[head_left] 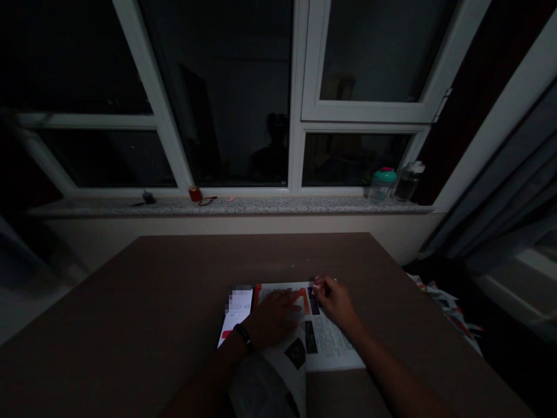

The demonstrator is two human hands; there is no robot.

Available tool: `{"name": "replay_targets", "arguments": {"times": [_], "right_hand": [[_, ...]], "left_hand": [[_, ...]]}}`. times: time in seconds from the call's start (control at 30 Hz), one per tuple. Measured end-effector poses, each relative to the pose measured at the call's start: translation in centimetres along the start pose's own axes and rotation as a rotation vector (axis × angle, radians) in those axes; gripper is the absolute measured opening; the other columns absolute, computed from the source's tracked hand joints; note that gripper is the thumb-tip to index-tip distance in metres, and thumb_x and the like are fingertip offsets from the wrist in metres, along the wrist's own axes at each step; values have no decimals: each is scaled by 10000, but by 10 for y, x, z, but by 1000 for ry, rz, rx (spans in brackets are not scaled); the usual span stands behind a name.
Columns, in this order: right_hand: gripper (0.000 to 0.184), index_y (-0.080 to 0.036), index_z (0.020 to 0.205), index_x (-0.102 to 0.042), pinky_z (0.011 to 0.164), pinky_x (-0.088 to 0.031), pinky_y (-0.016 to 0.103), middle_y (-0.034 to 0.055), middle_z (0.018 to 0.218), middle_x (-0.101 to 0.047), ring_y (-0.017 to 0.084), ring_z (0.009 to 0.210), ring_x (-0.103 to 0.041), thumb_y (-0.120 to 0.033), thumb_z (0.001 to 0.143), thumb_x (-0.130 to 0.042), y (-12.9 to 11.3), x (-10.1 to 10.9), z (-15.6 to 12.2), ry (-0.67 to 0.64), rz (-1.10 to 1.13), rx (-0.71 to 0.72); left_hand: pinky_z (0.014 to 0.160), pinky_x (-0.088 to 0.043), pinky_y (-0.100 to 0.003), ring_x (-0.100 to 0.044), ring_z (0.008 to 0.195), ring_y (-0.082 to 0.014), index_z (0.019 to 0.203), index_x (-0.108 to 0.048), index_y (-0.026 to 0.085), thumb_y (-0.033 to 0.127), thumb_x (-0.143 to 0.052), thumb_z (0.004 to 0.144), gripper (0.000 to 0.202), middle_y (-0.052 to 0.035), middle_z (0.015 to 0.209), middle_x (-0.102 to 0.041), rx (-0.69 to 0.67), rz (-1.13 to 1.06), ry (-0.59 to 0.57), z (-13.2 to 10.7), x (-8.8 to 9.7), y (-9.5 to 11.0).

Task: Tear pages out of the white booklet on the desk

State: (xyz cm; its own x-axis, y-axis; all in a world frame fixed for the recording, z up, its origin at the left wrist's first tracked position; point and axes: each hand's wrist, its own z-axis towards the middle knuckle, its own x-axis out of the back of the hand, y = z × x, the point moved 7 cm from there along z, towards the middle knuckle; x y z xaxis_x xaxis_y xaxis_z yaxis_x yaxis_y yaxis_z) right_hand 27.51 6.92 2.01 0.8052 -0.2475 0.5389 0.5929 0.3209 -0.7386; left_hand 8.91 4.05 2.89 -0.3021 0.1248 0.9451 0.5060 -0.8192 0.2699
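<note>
On a brown tabletop (130, 313), a lit smartphone (237, 310) lies just left of an open magazine (326, 339). Your left hand (273, 318), a black wristband (242, 335) at its wrist, rests flat on the magazine, fingers spread and holding nothing. Beneath that wrist, a curled sheaf of pages (267, 383) rises toward you. To the right, your right hand (334, 301) lies nearer the magazine's far edge, its fingertips (317, 285) bunched at the paper's rim; you cannot tell whether they pinch it. The magazine's long axis runs near to far. Open table spreads left and far.
</note>
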Motion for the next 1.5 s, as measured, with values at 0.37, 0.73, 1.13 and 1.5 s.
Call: {"name": "replay_targets", "arguments": {"times": [0.37, 0.73, 1.13, 1.5], "right_hand": [[62, -192, 791, -590, 547, -416, 210, -19, 635, -608, 127, 568, -561, -241, 821, -566, -15, -17, -8, -171, 126, -28], [60, -201, 785, -553, 570, -373, 204, -32, 665, -567, 126, 602, -537, -141, 781, -545, -15, -27, -5, -231, -32, 48], [135, -203, 815, -532, 591, -362, 203, -35, 731, -551, 121, 637, -509, -101, 727, -545, -19, -29, -7, -249, -37, 82], [141, -205, 788, -503, 567, -347, 195, -47, 698, -510, 114, 615, -485, -92, 710, -537, -18, -32, -7, -270, -23, 79]], "left_hand": [[1061, -289, -513, -386, 1279, -288, 1310, -483, 282, 300, -519, 940, 372, -32, 1425, -449, 90, 79, 17, -3, 2, -6], [1089, -274, -488, -351, 1325, -274, 1326, -469, 293, 290, -528, 930, 401, -29, 1488, -363, 62, 66, 0, 0, -10, -1], [1102, -253, -502, -335, 1341, -279, 1337, -472, 284, 301, -525, 932, 408, -45, 1492, -360, 101, 32, -19, -1, -7, -1], [1095, -269, -483, -344, 1338, -271, 1320, -486, 292, 303, -531, 934, 389, -35, 1483, -377, 78, 53, 20, -3, -13, -6]]}}
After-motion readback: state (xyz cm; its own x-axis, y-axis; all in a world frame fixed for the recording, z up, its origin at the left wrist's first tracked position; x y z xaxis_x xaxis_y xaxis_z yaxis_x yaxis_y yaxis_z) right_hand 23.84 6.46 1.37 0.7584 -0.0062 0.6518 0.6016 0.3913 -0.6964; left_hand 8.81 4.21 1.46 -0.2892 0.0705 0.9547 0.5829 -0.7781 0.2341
